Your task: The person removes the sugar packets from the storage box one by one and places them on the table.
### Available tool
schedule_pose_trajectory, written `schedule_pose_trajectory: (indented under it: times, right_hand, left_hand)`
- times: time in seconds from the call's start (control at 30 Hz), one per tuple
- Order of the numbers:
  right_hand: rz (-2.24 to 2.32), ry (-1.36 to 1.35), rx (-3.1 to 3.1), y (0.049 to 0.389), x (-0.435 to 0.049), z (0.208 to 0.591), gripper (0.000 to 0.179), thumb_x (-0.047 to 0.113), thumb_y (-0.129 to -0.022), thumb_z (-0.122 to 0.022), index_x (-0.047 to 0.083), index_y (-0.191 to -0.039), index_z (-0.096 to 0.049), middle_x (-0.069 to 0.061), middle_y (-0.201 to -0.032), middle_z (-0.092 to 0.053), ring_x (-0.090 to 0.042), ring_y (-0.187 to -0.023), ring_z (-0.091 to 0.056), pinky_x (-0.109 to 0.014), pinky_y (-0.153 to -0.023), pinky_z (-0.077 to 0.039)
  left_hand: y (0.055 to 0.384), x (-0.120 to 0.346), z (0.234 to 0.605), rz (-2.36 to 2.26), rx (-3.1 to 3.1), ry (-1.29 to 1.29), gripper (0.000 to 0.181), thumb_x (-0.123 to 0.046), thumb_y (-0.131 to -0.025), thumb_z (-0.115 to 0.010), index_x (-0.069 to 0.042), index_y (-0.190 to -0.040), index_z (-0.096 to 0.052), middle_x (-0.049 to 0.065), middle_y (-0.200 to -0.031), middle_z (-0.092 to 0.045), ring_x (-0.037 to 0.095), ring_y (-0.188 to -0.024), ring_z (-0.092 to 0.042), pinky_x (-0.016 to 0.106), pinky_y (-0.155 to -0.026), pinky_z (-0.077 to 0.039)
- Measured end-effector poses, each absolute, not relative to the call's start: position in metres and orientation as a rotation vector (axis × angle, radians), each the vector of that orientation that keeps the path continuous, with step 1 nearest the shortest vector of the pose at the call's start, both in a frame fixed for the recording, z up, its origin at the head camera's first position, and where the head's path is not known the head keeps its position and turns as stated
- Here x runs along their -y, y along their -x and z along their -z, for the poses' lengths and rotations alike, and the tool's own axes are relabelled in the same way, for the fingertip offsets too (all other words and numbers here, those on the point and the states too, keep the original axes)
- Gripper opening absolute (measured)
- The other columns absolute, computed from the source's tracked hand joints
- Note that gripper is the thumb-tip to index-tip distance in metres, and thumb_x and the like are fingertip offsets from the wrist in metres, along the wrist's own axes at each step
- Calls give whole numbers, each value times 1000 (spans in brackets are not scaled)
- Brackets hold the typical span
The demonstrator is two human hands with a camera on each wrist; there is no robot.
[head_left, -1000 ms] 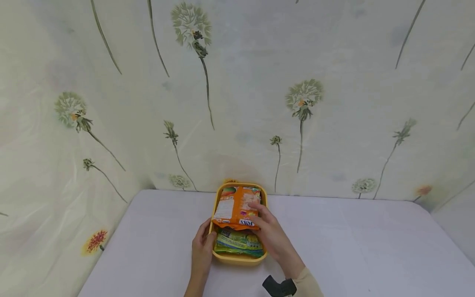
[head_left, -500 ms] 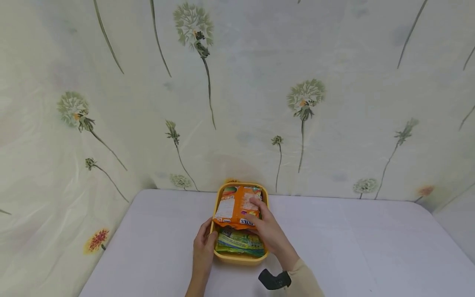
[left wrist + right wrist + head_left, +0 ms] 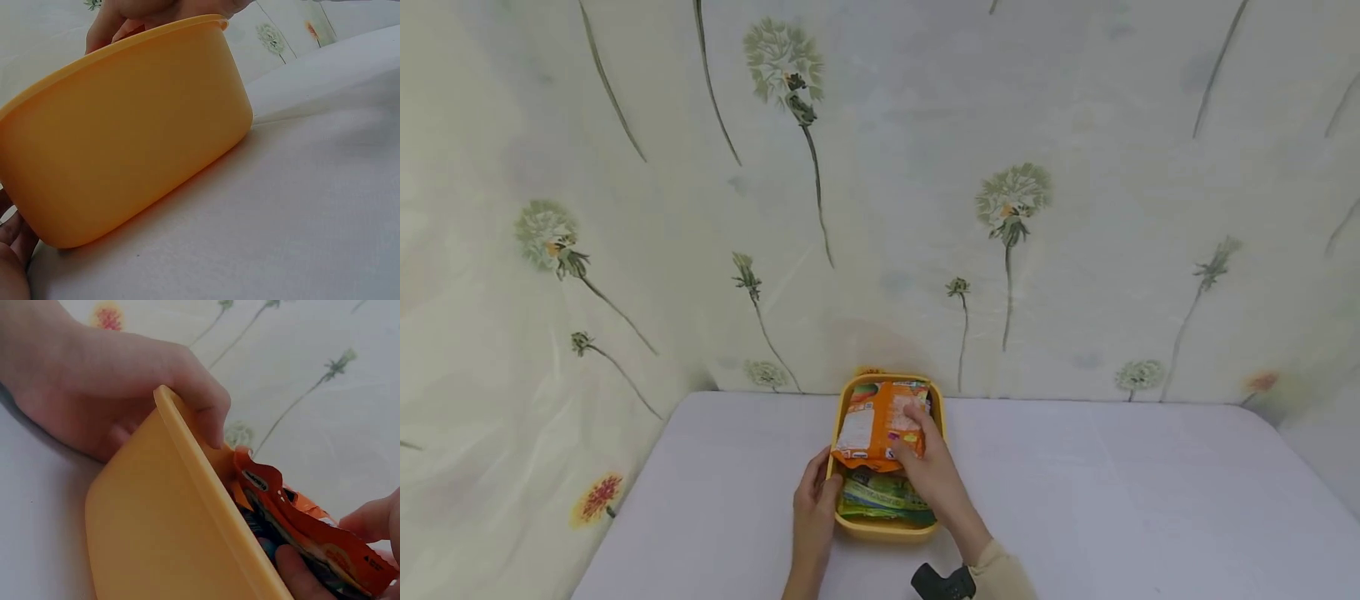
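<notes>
A yellow plastic bin stands on the table near the wall. My left hand grips its left side, thumb hooked over the rim and fingers against the outer wall. Inside, an orange snack packet lies uppermost, tilted over a green-yellow packet. My right hand reaches in over the right rim and pinches the orange packet by its near right part. In the right wrist view one fingertip sits under the packet's crimped red-orange edge. What lies deeper in the bin is hidden.
The white-covered table extends to both sides of the bin. A wall covering with dandelion prints rises directly behind it. A black strap-like device is at the right wrist, by a beige sleeve.
The right hand has shifted slightly left and its fingers have drawn in on the orange packet. The left hand keeps its hold on the bin. The head view has tilted a little.
</notes>
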State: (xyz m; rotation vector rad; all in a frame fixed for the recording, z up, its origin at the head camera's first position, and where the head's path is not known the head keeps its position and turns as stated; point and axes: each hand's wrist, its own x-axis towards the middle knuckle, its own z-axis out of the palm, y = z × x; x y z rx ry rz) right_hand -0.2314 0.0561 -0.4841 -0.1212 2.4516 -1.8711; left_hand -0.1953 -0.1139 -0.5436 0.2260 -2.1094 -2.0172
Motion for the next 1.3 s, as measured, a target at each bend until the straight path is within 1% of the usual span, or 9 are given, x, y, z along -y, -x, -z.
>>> schedule_pose_trajectory:
  times: [0.03, 0.27, 0.5, 0.67, 0.73, 0.83, 0.97, 1.03, 1.3]
  right_hand:
    - [1877, 131, -2452, 232, -55, 485, 57, 22, -94, -56, 19, -145, -32, -6, -155, -26, -32, -145, -17, -60, -112, -23]
    - [1868, 114, -2502, 229, -53, 487, 54, 24, -95, -56, 25, -144, -34, -1, -154, -29, -29, -145, -18, -59, -112, -24]
    - [1935, 112, -2492, 227, -55, 487, 53, 25, -95, -56, 26, -143, -34, -1, -154, -28, -29, -143, -23, -57, -111, -29]
    - [1980, 124, -2493, 227, -54, 487, 53, 20, -94, -56, 28, -142, -35, 1, -152, -32, -27, -142, -27, -56, -112, -28]
    - [1997, 125, -2491, 227, -53, 487, 53, 17, -94, -56, 28, -142, -36, 2, -152, -32, -26, -140, -30, -56, -111, -30]
    - [2017, 148, -2498, 227, -53, 486, 54, 14, -94, -56, 29, -142, -36, 4, -152, -32, -26, -140, -30, -56, -112, -28]
    - [2030, 183, -2511, 227, -53, 486, 54, 14, -94, -55, 31, -142, -37, 8, -153, -31, -24, -144, -24, -56, -115, -21]
    - [2044, 202, -2507, 226, -55, 486, 53, 15, -94, -55, 32, -141, -38, 8, -153, -30, -23, -144, -22, -56, -115, -20]
    - [2136, 256, -2463, 222, -59, 487, 49, 28, -95, -55, 32, -141, -38, 5, -152, -33, -21, -146, -16, -54, -117, -15]
  left_hand:
    - [195, 115, 544, 2013, 2105, -227, 42, -16, -95, -51, -12, -137, -48, 10, -141, -49, 23, -131, -47, 34, -107, -40]
    - [195, 116, 545, 2058, 2088, -218, 42, -17, -95, -52, -16, -136, -48, 6, -142, -49, 19, -132, -46, 31, -107, -40]
    - [195, 113, 547, 2030, 2101, -223, 42, -15, -95, -52, -14, -136, -48, 9, -140, -50, 23, -129, -48, 31, -105, -42]
    - [196, 113, 546, 2030, 2099, -228, 42, -16, -94, -52, -15, -136, -49, 8, -139, -51, 22, -129, -49, 31, -105, -42]
    - [196, 113, 545, 2040, 2091, -230, 41, -15, -94, -52, -15, -135, -49, 7, -139, -52, 21, -128, -50, 30, -104, -43]
    - [196, 114, 545, 2046, 2081, -226, 41, -15, -94, -52, -14, -135, -49, 8, -138, -53, 22, -127, -51, 29, -103, -43]
    - [195, 114, 546, 2048, 2075, -216, 41, -14, -94, -51, -12, -136, -49, 11, -138, -53, 24, -127, -51, 28, -102, -45]
    - [195, 114, 547, 2053, 2073, -212, 41, -14, -95, -51, -12, -136, -49, 12, -138, -52, 24, -127, -50, 26, -102, -45]
    - [196, 114, 545, 2055, 2060, -206, 40, -13, -95, -50, -13, -135, -50, 10, -138, -52, 22, -127, -51, 26, -102, -44]
